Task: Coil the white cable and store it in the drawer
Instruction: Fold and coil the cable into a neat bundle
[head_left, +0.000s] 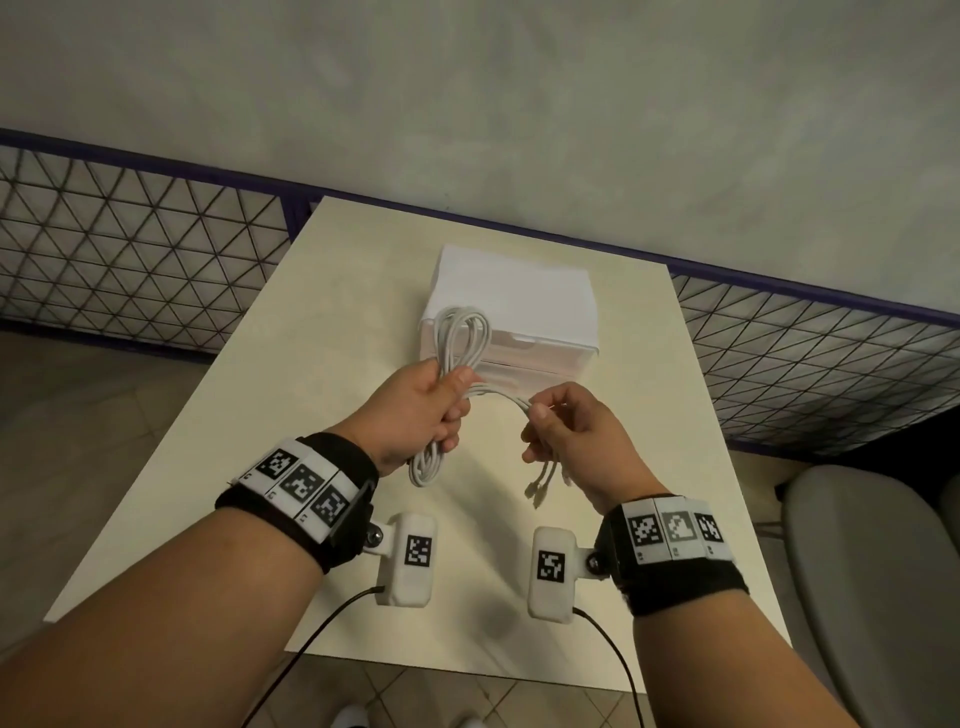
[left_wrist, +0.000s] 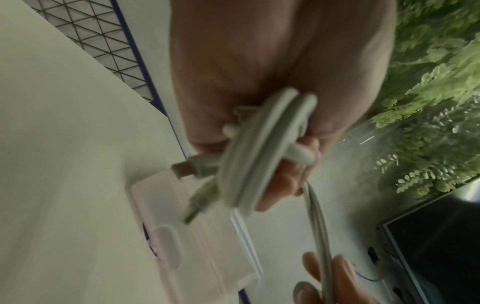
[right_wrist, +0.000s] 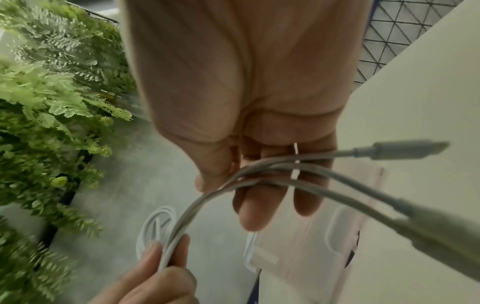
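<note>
My left hand (head_left: 436, 410) grips the white cable (head_left: 464, 332) as a bundle of loops, above the table in front of the white drawer unit (head_left: 540, 306). Loops stick out above and below the fist. A few strands arc right to my right hand (head_left: 550, 426), which pinches them near their ends; the plugs (head_left: 540, 486) dangle under it. In the left wrist view the coil (left_wrist: 249, 164) lies across my curled fingers. In the right wrist view the strands (right_wrist: 259, 174) pass under my thumb and the connectors (right_wrist: 405, 151) stick out right. Both drawers look closed.
The cream table (head_left: 291, 415) stands against a wire-mesh fence (head_left: 130, 249) with a blue rail. A grey chair (head_left: 872, 571) sits at the right. Green fern plants (right_wrist: 52, 102) and a dark screen (left_wrist: 441, 246) show in the wrist views.
</note>
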